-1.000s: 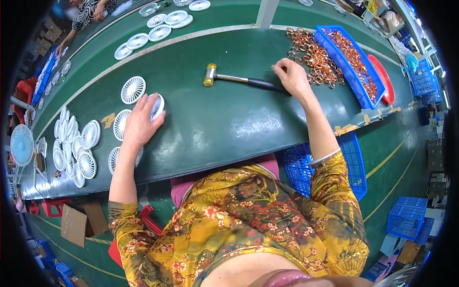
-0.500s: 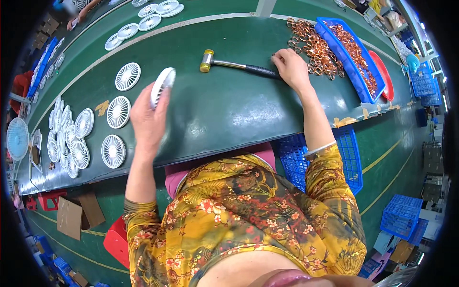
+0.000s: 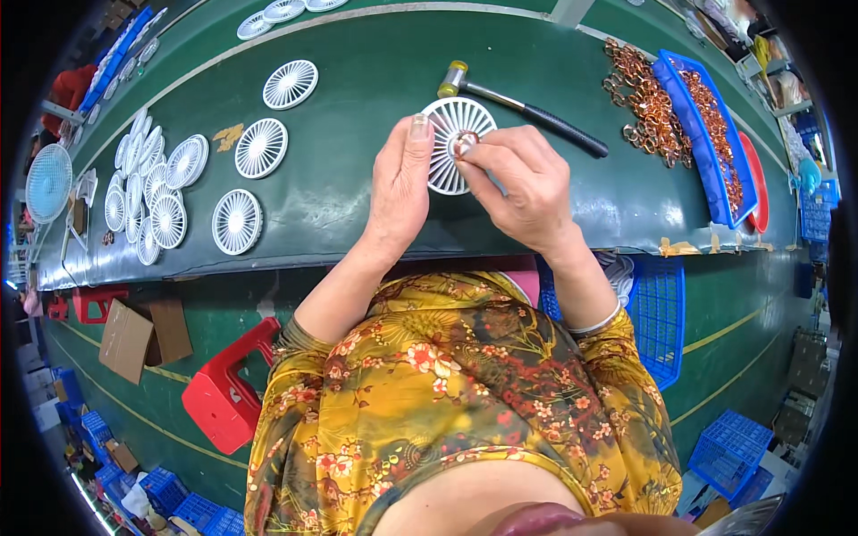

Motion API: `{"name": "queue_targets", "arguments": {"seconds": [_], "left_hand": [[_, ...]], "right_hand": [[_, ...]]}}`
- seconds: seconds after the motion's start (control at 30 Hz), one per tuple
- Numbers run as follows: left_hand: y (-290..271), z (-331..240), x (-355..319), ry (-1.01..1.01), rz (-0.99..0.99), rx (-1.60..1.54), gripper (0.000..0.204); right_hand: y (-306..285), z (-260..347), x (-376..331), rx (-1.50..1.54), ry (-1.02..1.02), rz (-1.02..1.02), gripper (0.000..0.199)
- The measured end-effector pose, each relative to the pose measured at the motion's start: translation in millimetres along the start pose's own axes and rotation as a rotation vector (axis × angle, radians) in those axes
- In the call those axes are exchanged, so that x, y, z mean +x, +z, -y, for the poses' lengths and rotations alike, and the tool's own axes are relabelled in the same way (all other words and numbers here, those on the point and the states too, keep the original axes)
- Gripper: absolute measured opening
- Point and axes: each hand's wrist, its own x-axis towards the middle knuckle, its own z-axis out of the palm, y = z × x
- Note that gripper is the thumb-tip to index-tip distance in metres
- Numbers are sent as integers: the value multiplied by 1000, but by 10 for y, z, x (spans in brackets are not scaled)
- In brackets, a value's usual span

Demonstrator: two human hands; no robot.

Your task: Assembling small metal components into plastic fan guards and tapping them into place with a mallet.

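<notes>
There's the white slotted disc (image 3: 446, 134), over the worktop (image 3: 357, 107) between the left hand (image 3: 400, 183), clasping its left edge, and the right hand (image 3: 525, 183), pinching a copper-coloured ring (image 3: 465, 142) at its middle.

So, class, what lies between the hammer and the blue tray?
In the head view, a loose pile of copper-coloured rings lies between the hammer and the blue tray.

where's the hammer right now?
In the head view, the hammer lies right of centre on the green bench, just beyond the white slotted disc and right hand, left of the pile of copper-coloured rings.
</notes>
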Motion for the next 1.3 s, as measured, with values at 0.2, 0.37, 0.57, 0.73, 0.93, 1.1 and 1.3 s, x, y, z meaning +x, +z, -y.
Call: {"name": "queue_targets", "arguments": {"seconds": [0.2,0.37,0.57,0.73,0.93,1.1,1.3], "left_hand": [[-17,-49,-37,160,-33,266,27],[-9,25,-119,110,-16,302,25],[-59,0,-40,-52,90,-52,32],[-80,-197,-117,-198,328,-187,41],[-36,25,-129,169,285,447,42],[96,168,-48,636,141,865,49],[71,348,44,687,172,1070,38]], "right_hand": [[49,71,-10,-44,124,193,13],[53,116,-17,-73,189,285,13],[23,90,-102,-114,176,116,32],[-290,12,-103,-6,2,297,31],[-425,-521,-155,454,326,335,30],[-557,-1858,-198,-839,681,166,41],[-647,-2178,-418,-769,548,309,22]]}}
